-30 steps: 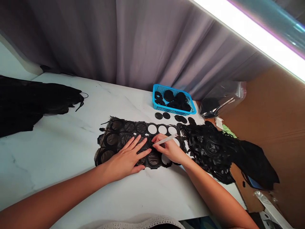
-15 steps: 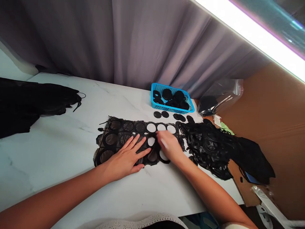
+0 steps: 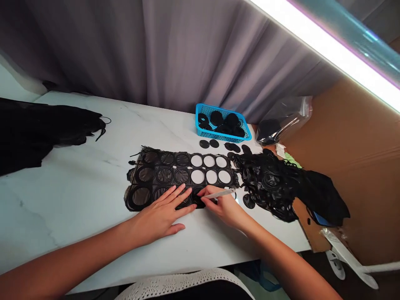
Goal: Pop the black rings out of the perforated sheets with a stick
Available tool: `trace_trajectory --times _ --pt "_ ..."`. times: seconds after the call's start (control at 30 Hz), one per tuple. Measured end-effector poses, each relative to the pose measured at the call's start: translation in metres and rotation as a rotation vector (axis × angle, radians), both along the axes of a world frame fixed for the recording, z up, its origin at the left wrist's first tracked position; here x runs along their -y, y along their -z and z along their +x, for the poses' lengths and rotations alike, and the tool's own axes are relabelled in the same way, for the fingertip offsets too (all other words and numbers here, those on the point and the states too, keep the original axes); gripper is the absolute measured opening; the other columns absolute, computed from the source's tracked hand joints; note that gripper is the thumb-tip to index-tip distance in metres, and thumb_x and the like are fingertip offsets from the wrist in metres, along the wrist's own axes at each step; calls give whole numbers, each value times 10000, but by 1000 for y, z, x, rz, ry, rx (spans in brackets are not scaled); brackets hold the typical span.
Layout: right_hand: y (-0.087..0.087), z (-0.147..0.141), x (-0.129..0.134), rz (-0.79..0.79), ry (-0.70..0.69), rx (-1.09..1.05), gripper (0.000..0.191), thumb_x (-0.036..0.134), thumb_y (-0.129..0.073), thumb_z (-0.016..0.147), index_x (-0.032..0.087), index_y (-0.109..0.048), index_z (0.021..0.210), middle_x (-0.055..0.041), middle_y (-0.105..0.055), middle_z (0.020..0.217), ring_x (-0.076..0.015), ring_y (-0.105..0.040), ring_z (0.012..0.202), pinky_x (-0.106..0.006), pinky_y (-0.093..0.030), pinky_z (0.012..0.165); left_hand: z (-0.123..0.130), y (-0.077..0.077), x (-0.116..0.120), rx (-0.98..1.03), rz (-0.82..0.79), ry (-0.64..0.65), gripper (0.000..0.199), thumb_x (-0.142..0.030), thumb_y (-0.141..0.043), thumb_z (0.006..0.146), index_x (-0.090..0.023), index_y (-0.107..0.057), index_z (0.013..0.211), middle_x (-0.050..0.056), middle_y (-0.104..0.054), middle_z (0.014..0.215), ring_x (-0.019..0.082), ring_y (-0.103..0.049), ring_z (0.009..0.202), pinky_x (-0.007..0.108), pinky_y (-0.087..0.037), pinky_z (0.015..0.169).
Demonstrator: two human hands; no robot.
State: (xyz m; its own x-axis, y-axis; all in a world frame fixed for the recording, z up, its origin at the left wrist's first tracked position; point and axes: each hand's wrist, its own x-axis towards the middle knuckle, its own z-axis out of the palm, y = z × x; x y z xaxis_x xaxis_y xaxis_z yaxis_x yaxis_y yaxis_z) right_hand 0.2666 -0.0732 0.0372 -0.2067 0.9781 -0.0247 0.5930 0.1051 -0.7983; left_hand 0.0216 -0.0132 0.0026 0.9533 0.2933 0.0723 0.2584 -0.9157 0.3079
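A black sheet [image 3: 158, 183] with rows of round outlines lies flat on the white table. Several circles at its right are cut out and show white; those at the left are still filled with thin black material. My left hand [image 3: 167, 208] rests on its lower edge, fingers spread. In my right hand [image 3: 220, 204] is a slim white pen-like tool [image 3: 220, 193], its tip at a circle in the bottom row. Loose black discs [image 3: 204, 144] lie behind the sheet, and another disc [image 3: 248, 201] is to the right of my right hand.
A blue basket [image 3: 223, 136] of black round pieces stands at the back. Tangled black material [image 3: 270, 183] lies at the right, near a clear plastic bag [image 3: 286, 118]. Black fabric [image 3: 40, 133] covers the far left. A cardboard panel [image 3: 359, 166] rises at the right.
My right hand has moved toward me to the bottom row, and the middle-row circles it covered now show white. A loose disc is now visible beside it. The view has shifted slightly.
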Motion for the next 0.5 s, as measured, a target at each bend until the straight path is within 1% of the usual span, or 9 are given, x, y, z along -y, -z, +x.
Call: trace_trajectory --times 0.07,0.13,0.27,0.5 --pt "5 -1 3 13 -31 -52 178 181 -529 932 204 -517 756 -33 -641 956 -158 -573 846 -274 -428 723 1 0 0 -18 5 1 607 -405 -615 930 -325 -385 1486 81 -183 1628 332 -188 1485 490 -200 1191" --pt "7 0 3 22 -42 -76 210 176 -545 927 204 -483 728 -38 -626 997 -166 -570 908 -291 -433 777 2 -1 0 -36 6 0 610 -415 -614 930 -324 -384 1488 83 -194 1625 335 -191 1483 496 -209 1187" --pt "8 1 2 33 -55 -63 206 174 -549 931 206 -482 738 -35 -609 1005 -167 -559 915 -310 -431 807 3 -2 0 -49 8 -7 616 -410 -626 923 -326 -388 1484 94 -198 1623 342 -197 1481 506 -218 1179" --pt "9 2 -2 66 -75 -30 197 173 -556 932 204 -501 746 -36 -590 1003 -159 -562 898 -309 -448 804 2 1 0 -13 8 -7 610 -418 -618 925 -329 -386 1482 87 -191 1626 335 -205 1481 494 -206 1183"
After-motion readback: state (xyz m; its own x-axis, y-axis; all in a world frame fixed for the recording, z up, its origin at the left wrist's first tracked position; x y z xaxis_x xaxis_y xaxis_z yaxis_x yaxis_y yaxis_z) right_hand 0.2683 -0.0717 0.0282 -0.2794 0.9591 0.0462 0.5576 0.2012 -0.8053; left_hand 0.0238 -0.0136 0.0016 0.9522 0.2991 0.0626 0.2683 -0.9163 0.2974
